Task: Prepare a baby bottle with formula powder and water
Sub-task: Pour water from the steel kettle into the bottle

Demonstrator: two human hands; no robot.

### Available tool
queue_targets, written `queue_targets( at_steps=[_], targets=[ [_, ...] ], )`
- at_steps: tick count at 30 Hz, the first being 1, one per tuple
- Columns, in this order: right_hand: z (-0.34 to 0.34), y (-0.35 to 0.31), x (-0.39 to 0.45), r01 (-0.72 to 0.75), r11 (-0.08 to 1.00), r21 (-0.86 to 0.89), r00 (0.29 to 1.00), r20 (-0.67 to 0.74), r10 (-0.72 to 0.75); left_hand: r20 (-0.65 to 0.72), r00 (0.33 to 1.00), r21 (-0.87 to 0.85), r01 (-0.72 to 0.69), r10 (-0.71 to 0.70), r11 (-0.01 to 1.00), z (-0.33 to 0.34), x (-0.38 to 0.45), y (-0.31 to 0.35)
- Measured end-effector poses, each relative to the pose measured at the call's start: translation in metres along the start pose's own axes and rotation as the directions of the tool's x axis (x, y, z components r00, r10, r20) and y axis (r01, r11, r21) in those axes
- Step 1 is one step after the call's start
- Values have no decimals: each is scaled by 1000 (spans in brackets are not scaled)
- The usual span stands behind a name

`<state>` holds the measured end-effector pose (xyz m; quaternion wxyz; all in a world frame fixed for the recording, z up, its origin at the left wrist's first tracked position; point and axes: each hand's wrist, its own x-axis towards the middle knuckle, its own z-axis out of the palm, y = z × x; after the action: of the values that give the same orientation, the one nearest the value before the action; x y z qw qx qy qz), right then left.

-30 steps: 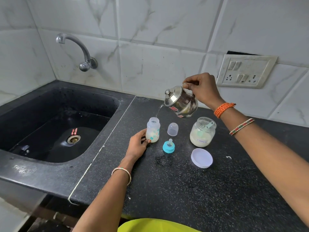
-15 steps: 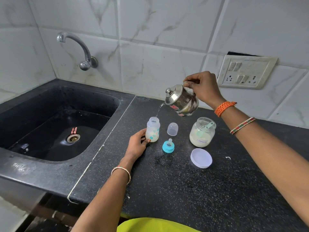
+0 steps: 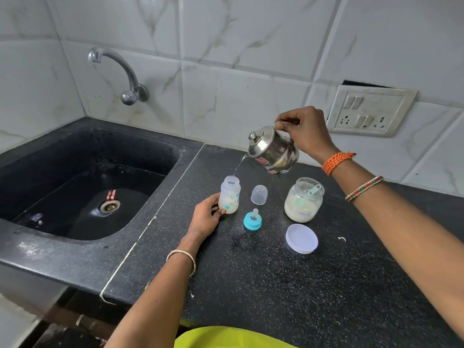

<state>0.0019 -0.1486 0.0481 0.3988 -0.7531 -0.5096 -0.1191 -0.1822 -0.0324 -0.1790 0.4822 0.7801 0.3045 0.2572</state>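
Observation:
A small clear baby bottle (image 3: 229, 194) stands open on the black counter (image 3: 276, 285), milky liquid in its lower part. My left hand (image 3: 206, 217) grips its base from the left. My right hand (image 3: 305, 131) holds a steel kettle (image 3: 275, 151) by its handle, tilted left above the bottle. A thin stream of water falls from the spout into the bottle's mouth. The open formula jar (image 3: 303, 200), with a teal scoop inside, stands to the right. The blue nipple ring (image 3: 252, 220) and the clear cap (image 3: 259, 194) lie between bottle and jar.
The jar's white lid (image 3: 301, 238) lies in front of the jar. A black sink (image 3: 82, 189) with a wall tap (image 3: 120, 71) is on the left. A switch and socket plate (image 3: 369, 111) sits on the tiled wall behind my right hand.
The pour goes on with both hands almost still. The liquid in the bottle stands slightly higher.

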Motion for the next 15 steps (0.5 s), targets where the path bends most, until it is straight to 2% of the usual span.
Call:
queue_targets(
  at_steps=[7, 15],
  targets=[
    [1, 2, -1, 5, 1000, -11, 1000, 15, -5, 1, 1000, -1, 0, 0, 1000, 1, 0, 1],
    [13, 12, -14, -100, 988, 114, 995, -2, 101, 5, 1000, -7, 13, -13, 1000, 0, 0, 1]
  ],
)
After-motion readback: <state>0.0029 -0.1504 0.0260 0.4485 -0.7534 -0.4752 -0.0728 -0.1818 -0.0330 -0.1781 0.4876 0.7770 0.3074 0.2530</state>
